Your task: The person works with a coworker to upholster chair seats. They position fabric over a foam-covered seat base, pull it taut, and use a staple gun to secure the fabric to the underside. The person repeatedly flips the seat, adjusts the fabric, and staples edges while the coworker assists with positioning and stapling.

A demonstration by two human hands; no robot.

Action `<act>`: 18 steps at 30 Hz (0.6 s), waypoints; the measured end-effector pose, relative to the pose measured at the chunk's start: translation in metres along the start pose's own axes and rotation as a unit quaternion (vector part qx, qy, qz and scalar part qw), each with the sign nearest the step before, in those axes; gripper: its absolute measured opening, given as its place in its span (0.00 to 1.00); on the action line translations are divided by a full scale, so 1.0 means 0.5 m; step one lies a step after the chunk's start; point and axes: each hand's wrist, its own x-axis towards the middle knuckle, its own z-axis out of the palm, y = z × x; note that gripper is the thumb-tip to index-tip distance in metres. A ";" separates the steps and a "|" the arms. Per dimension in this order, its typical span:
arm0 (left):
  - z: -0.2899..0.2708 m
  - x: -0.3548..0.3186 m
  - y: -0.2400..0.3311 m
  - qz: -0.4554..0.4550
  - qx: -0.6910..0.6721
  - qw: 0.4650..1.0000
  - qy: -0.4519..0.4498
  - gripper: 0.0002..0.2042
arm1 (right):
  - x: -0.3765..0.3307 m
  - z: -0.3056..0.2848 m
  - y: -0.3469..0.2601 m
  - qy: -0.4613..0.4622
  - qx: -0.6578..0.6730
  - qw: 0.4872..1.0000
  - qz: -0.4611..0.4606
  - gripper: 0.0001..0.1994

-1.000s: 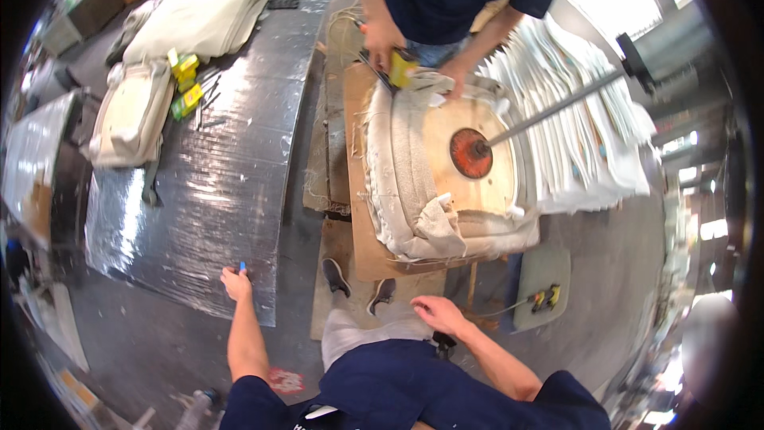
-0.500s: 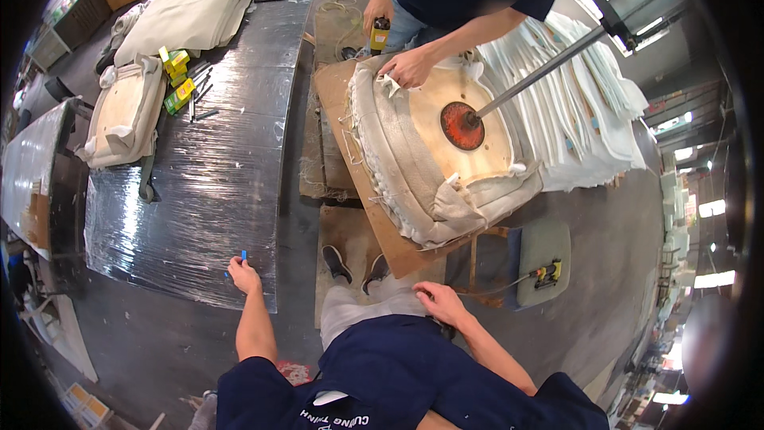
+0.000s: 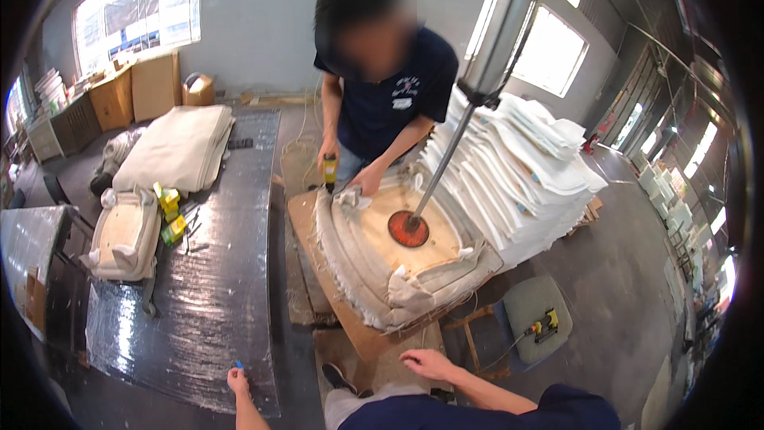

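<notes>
The view has lifted since a moment ago: it looked almost straight down on the work, and now the co-worker across the way shows nearly whole, with windows and wall behind. The person's own hands have hardly shifted. The left hand rests at the near edge of the shiny foil-covered desk, its fingers closed on a small blue object, too small to identify. The right hand lies open, fingers spread, on the near end of the brown wooden board that carries the cream fabric-wrapped cushion form.

A round red press pad on a slanted metal rod bears on the cushion's middle. At the cushion's far edge the co-worker's one hand presses the fabric, while the other, which was raised clear of the cushion half a second ago, now hangs just beside that edge with a yellow hand tool. Judging by this, the fastening at the far edge is about to resume, with the person steadying the near end.
</notes>
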 end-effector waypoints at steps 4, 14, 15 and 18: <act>0.072 -0.124 -0.002 0.208 0.066 0.963 -0.157 0.05 | 0.027 0.040 -0.010 0.001 0.008 0.998 -0.062 0.17; 0.271 -0.709 0.271 0.202 0.345 0.720 -0.567 0.14 | -0.094 0.128 -0.108 -0.029 0.165 0.982 -0.089 0.15; 0.281 -0.723 0.291 0.223 0.353 0.707 -0.571 0.14 | -0.101 0.125 -0.103 -0.019 0.177 0.981 -0.074 0.14; 0.300 -0.747 0.305 0.289 0.323 0.699 -0.569 0.14 | -0.112 0.098 -0.108 -0.002 0.180 0.981 -0.077 0.13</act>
